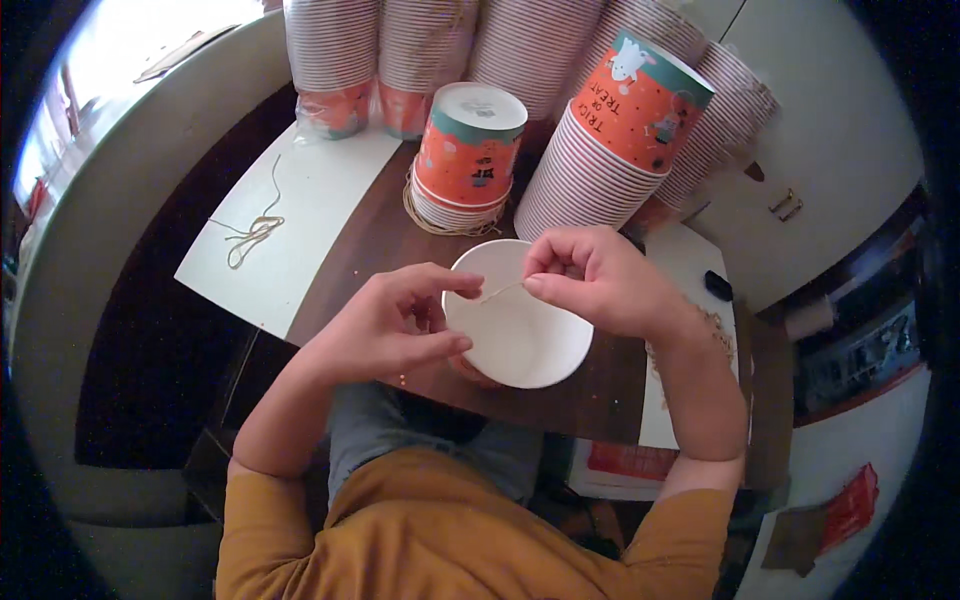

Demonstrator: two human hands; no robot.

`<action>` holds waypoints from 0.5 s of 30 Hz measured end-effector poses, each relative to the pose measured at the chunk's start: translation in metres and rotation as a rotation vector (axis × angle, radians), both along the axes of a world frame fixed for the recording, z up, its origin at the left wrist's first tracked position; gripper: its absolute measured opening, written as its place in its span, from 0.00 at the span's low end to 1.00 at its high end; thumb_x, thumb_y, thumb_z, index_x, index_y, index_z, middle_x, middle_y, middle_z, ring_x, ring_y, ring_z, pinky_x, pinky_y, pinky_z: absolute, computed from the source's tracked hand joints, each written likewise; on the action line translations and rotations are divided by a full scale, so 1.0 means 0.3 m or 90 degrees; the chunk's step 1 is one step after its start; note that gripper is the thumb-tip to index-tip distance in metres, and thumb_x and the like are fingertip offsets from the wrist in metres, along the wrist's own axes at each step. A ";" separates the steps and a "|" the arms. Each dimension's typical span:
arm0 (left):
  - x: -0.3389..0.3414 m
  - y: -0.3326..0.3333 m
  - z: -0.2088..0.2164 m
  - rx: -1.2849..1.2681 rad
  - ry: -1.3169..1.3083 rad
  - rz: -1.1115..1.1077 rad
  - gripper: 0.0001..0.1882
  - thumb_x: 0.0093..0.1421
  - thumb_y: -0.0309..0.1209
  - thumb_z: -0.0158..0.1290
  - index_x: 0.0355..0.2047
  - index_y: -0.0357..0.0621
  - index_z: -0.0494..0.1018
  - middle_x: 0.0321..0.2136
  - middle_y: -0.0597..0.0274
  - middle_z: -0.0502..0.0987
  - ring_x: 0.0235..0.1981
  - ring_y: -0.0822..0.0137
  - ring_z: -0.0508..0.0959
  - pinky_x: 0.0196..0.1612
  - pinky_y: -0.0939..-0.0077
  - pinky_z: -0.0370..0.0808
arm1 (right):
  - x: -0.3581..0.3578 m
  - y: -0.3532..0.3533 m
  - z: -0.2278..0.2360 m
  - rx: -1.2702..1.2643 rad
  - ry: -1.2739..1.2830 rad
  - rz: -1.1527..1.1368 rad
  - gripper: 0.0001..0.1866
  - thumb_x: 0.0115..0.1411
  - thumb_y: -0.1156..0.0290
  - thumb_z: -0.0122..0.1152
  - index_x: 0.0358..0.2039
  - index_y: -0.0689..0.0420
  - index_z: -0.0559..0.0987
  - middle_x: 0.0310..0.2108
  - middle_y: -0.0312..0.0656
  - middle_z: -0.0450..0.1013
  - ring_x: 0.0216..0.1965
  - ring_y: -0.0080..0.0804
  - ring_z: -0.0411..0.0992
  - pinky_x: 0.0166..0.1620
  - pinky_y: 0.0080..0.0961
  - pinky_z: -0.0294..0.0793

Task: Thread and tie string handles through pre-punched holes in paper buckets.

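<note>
Table (420,235): the dark wooden top in front of you; every place below is given from the white cup at its near edge.
Cup stacks (585,180): behind the white cup, at the far side of the table, tall nested stacks of orange paper cups lean against each other; the shortest one (468,155) stands bottom-up straight behind it.
White sheet (300,215): to the left of and behind the white cup, lying flat, with a loose tangle of cord (255,232) on it.
White cup (520,315): a paper cup seen from its pale round end, held just above the table edge, between your two hands.
Left hand (385,330): you grip the cup's left side, thumb and fingers closed around its wall.
Right hand (600,280): above the cup's right rim, thumb and forefinger pinched tight on the string.
String (497,291): a thin pale strand crossing the cup's upper face, running from your right pinch toward your left fingertips.
</note>
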State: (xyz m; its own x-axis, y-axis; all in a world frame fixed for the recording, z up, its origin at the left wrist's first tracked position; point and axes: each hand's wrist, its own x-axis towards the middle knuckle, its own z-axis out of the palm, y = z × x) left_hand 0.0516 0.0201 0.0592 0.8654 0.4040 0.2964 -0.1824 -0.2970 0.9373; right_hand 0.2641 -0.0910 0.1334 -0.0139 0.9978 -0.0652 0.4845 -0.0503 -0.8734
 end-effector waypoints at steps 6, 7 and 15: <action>0.043 -0.036 -0.014 0.035 -0.040 0.085 0.09 0.53 0.25 0.58 0.35 0.35 0.77 0.25 0.60 0.78 0.21 0.76 0.73 0.26 0.79 0.71 | -0.007 -0.004 -0.017 -0.041 0.010 0.017 0.04 0.58 0.74 0.58 0.31 0.59 0.74 0.25 0.27 0.69 0.26 0.11 0.65 0.29 0.11 0.65; 0.042 -0.037 -0.008 0.033 -0.036 0.081 0.09 0.53 0.25 0.58 0.35 0.35 0.77 0.25 0.60 0.78 0.21 0.76 0.73 0.26 0.79 0.71 | -0.003 -0.004 -0.025 -0.042 0.014 0.014 0.04 0.58 0.74 0.58 0.31 0.59 0.74 0.25 0.27 0.69 0.26 0.11 0.65 0.29 0.11 0.65; 0.059 -0.039 0.054 0.099 0.042 0.084 0.06 0.56 0.25 0.55 0.30 0.32 0.76 0.23 0.57 0.76 0.25 0.75 0.74 0.28 0.79 0.71 | -0.031 -0.011 -0.102 0.077 0.138 0.069 0.18 0.52 0.79 0.62 0.44 0.58 0.72 0.32 0.31 0.69 0.29 0.13 0.66 0.30 0.12 0.66</action>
State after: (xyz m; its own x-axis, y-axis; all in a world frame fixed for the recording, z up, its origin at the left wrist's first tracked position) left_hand 0.0693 0.0085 0.0754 0.8277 0.4691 0.3079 -0.0714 -0.4563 0.8870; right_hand 0.2548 -0.0944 0.1027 -0.1225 0.9900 0.0699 0.2822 0.1023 -0.9539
